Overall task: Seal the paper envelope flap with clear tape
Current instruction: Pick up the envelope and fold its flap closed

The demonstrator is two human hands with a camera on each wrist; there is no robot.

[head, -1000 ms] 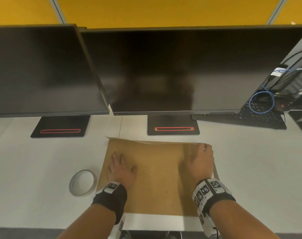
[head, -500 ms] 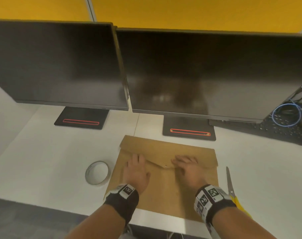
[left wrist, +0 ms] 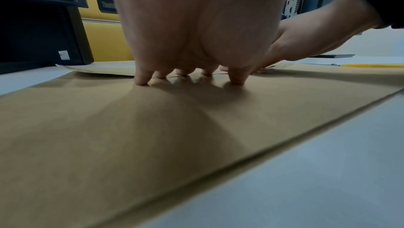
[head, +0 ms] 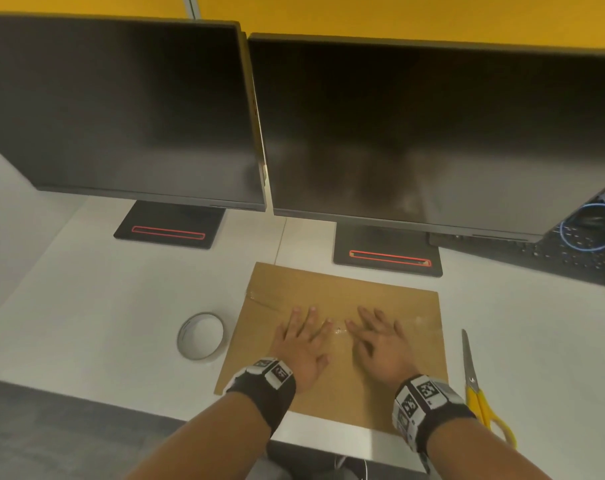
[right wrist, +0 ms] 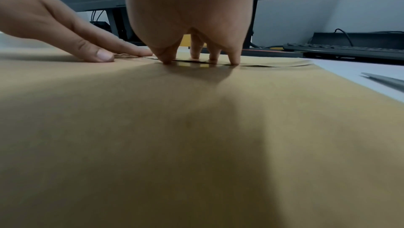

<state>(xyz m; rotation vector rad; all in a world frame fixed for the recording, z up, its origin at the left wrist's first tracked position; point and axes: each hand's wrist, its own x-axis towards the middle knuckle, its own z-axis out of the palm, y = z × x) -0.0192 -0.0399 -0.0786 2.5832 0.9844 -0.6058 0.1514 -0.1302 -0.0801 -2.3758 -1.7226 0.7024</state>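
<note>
Flat on the white desk lies the brown paper envelope, just in front of the right monitor's stand, with its near edge reaching the desk's front lip. Its flap is folded down toward the person, and a glossy strip of clear tape glints along the flap's lower edge (most plainly to the right of the hands).

Both hands rest on the middle of the envelope, side by side and close together. The left hand is spread, fingers straight, grasping nothing; its fingertips press down on the paper at the flap's edge. The right hand is likewise unclenched and holds nothing, its fingertips planted on the flap seam, where the wrist view shows a thin dark gap under the flap to the right of them.

Left of the envelope, near but apart from it, a roll of tape lies flat on the desk. Right of the envelope, just beside its edge, yellow-handled scissors lie with the blades pointing away from the person. Behind the envelope stand two dark monitors, and a black keyboard with a blue cable loop sits behind and to the right of it.
</note>
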